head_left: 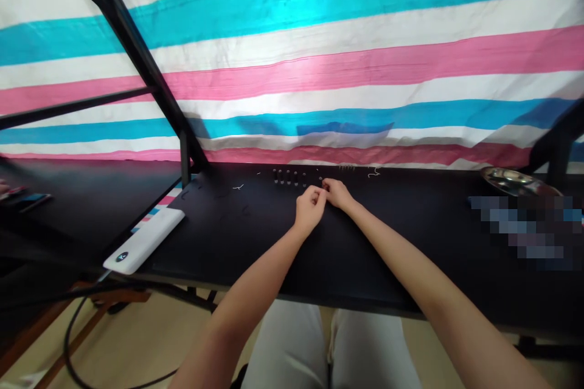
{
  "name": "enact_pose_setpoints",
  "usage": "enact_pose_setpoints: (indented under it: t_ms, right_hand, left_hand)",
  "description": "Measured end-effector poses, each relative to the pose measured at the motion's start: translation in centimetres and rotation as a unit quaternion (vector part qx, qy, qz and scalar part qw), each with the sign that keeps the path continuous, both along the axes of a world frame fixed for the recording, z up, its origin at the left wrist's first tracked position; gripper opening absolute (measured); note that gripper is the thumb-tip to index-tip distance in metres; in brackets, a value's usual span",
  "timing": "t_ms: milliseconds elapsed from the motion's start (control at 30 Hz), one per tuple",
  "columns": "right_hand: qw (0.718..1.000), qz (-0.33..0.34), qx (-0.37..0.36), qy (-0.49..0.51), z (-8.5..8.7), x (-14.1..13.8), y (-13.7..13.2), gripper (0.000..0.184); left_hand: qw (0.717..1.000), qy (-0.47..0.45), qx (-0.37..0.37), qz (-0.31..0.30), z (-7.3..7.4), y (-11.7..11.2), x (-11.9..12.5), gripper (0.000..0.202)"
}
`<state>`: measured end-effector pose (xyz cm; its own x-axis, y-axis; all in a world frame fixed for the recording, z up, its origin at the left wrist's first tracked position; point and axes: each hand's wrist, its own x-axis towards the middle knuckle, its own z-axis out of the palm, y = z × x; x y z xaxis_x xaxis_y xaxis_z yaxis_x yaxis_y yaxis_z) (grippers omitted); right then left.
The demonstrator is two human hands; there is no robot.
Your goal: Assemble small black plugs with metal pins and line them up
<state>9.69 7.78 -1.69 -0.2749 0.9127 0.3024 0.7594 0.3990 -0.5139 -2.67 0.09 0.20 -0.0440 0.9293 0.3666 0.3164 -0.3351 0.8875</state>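
Head cam: L hand (309,209) and R hand (336,193) meet fingertip to fingertip at far middle of black table (255,243), both pinched shut on smth too small to see. Just beyond stands a row of small dark pieces (288,177) (approx. five lined up, so partly done by the look). No. left: can't tell.

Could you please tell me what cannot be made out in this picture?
Head view:
1. Anything held between the left hand and right hand: too small, and the hands themselves hide it.
2. Small dark pieces in a row: too small to identify.
3. Patch below the metal dish: pixelated.
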Motion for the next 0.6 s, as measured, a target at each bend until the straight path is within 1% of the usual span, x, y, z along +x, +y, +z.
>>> enact_pose_setpoints:
  t_ms: [67, 100, 167, 267, 333, 400, 500, 600]
  right_hand:
    - [1.000, -0.026, -0.002, 0.004, 0.0, -1.2, 0.8, 0.008]
    - [0.999, -0.037, -0.005, 0.004, 0.0, -1.6, 1.1, 0.010]
    - [0.998, -0.056, -0.010, 0.006, -0.1, -2.1, 1.7, 0.012]
    - [0.997, -0.073, -0.021, 0.017, -0.4, -2.5, 2.2, 0.014]
    - [0.996, -0.076, -0.030, 0.028, -0.5, -2.6, 2.4, 0.015]
    - [0.996, -0.072, -0.038, 0.039, -0.6, -2.7, 2.5, 0.017]
    - [0.997, -0.059, -0.036, 0.046, -0.6, -2.6, 2.5, 0.020]
    - [0.998, -0.047, -0.017, 0.036, -0.7, -2.4, 2.3, 0.024]
  left_hand:
    - [0.996, -0.081, -0.025, 0.042, 0.4, 0.4, -1.1, 0.022]
    - [0.989, -0.129, -0.038, 0.064, 0.5, 0.8, -1.6, 0.021]
    - [0.968, -0.217, -0.057, 0.110, 0.8, 1.5, -2.3, 0.020]
    - [0.936, -0.305, -0.076, 0.157, 1.0, 2.3, -3.0, 0.019]
    - [0.920, -0.343, -0.087, 0.169, 1.1, 2.5, -3.2, 0.019]
    - [0.910, -0.368, -0.091, 0.166, 1.2, 2.4, -3.2, 0.018]
    - [0.906, -0.385, -0.089, 0.151, 1.3, 2.2, -2.9, 0.015]
    - [0.907, -0.386, -0.090, 0.142, 1.3, 2.1, -2.8, 0.014]
